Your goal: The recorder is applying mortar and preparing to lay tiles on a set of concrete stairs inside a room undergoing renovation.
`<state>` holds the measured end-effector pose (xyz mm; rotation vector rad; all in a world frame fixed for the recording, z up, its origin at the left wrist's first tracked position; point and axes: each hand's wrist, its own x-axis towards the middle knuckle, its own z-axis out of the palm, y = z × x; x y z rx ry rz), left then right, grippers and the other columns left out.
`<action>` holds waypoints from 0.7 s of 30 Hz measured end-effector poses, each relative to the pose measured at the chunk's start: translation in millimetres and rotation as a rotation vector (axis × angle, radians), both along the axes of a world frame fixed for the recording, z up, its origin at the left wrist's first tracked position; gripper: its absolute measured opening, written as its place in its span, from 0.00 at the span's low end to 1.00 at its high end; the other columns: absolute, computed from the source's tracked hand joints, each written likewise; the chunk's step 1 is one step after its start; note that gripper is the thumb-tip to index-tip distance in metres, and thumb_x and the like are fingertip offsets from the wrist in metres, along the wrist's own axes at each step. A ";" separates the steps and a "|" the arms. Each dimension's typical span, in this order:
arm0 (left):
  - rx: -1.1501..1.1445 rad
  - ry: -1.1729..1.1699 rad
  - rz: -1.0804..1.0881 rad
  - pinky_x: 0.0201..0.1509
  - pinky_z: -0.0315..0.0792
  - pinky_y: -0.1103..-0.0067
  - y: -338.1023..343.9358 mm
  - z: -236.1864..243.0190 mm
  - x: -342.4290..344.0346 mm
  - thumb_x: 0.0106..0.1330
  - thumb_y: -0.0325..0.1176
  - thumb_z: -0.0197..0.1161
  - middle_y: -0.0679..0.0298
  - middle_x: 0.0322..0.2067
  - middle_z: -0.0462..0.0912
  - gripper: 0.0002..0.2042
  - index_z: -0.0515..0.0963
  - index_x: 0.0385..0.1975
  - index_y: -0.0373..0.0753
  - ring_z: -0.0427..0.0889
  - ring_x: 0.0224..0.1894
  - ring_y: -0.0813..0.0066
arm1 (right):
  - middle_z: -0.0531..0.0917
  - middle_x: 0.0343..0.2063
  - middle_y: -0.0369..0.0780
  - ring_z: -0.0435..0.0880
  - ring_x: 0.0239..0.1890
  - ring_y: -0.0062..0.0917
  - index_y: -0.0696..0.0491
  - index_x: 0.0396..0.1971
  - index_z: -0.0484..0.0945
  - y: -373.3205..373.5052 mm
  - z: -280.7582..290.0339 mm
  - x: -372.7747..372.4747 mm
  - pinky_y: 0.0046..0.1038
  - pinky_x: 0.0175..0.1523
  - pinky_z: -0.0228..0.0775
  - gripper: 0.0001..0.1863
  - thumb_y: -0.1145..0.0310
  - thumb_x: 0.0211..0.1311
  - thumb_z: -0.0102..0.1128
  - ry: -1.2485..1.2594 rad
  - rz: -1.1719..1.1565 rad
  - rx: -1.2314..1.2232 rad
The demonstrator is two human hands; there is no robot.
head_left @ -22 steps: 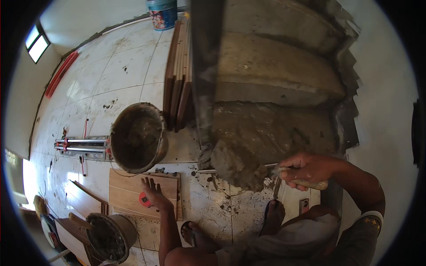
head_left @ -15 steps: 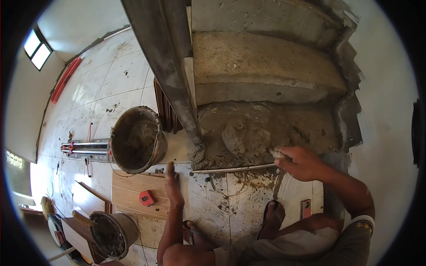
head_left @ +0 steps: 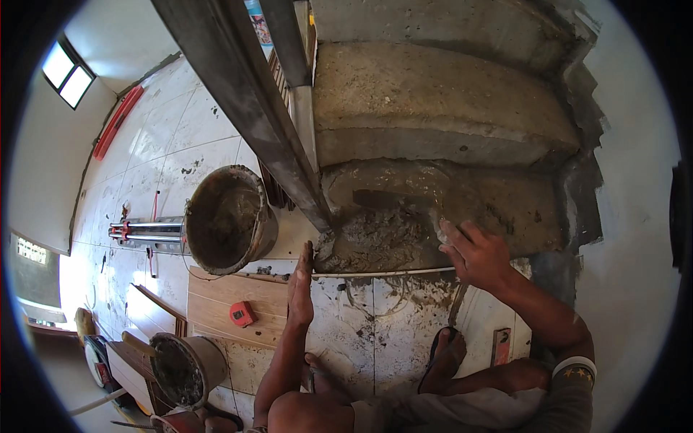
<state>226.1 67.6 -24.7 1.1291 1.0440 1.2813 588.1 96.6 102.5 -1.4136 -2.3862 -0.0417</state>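
Note:
My right hand is closed on the handle of a trowel, over the lowest stair step. The trowel's dark blade shows tilted above wet grey mortar heaped on the tread. My left hand holds nothing. Its fingers are stretched out, pointing forward beside the foot of the dark metal post at the step's left end. A pale strip runs along the step's front edge.
To the left stands a large bucket with mortar inside, beside a tile cutter. A red tape measure lies on wood-look planks. A smaller bucket sits nearer. Bare concrete steps rise ahead, against the right wall.
The trowel blade has tilted up, leaving mortar on the step where it was. My left hand has moved forward and right, closer to the post. The view has shifted slightly.

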 end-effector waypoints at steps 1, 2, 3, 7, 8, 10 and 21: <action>-0.002 -0.001 -0.002 0.81 0.38 0.65 0.1 -0.8 -0.1 0.80 0.52 0.33 0.53 0.77 0.49 0.34 0.49 0.76 0.33 0.46 0.80 0.60 | 0.80 0.38 0.43 0.85 0.31 0.39 0.48 0.57 0.78 1.1 0.7 -0.4 0.37 0.32 0.78 0.23 0.61 0.61 0.68 -0.024 -0.004 -0.018; -0.003 -0.001 -0.006 0.81 0.38 0.65 0.2 -1.2 0.0 0.80 0.52 0.34 0.53 0.77 0.49 0.34 0.49 0.76 0.33 0.46 0.80 0.60 | 0.80 0.37 0.42 0.85 0.31 0.38 0.48 0.56 0.79 2.8 1.5 -0.6 0.37 0.32 0.78 0.23 0.61 0.61 0.68 -0.092 0.022 -0.085; -0.001 -0.003 -0.008 0.81 0.38 0.65 1.1 -1.4 -0.4 0.80 0.52 0.34 0.53 0.77 0.49 0.34 0.49 0.76 0.33 0.46 0.80 0.60 | 0.80 0.36 0.42 0.85 0.31 0.37 0.48 0.56 0.79 4.6 2.4 -0.8 0.37 0.32 0.78 0.23 0.61 0.61 0.68 -0.143 0.060 -0.140; -0.007 -0.004 -0.013 0.81 0.38 0.65 -0.5 -0.7 -1.4 0.79 0.52 0.35 0.52 0.77 0.49 0.35 0.49 0.76 0.32 0.46 0.80 0.59 | 0.81 0.35 0.41 0.86 0.31 0.36 0.48 0.56 0.80 4.7 7.3 0.9 0.37 0.32 0.78 0.23 0.61 0.60 0.69 -0.054 0.063 -0.064; -0.009 -0.003 -0.013 0.81 0.38 0.65 -1.8 -0.5 -2.0 0.79 0.52 0.35 0.52 0.77 0.49 0.35 0.49 0.76 0.32 0.46 0.79 0.59 | 0.81 0.35 0.41 0.85 0.30 0.36 0.48 0.56 0.80 4.2 8.1 1.6 0.36 0.32 0.79 0.24 0.60 0.60 0.69 -0.084 0.068 -0.122; -0.009 -0.006 -0.015 0.81 0.38 0.65 -3.1 -0.5 -3.1 0.79 0.52 0.36 0.52 0.77 0.49 0.35 0.48 0.76 0.31 0.46 0.79 0.59 | 0.81 0.35 0.41 0.85 0.30 0.35 0.48 0.55 0.80 3.1 8.6 3.1 0.36 0.32 0.79 0.24 0.60 0.59 0.69 -0.119 0.067 -0.158; -0.024 -0.013 -0.021 0.81 0.39 0.64 -6.7 -1.6 -6.3 0.78 0.52 0.38 0.50 0.77 0.49 0.36 0.48 0.76 0.29 0.46 0.79 0.57 | 0.83 0.37 0.41 0.86 0.32 0.37 0.45 0.57 0.80 26.4 9.5 3.6 0.38 0.33 0.79 0.23 0.55 0.64 0.66 -0.161 0.154 -0.259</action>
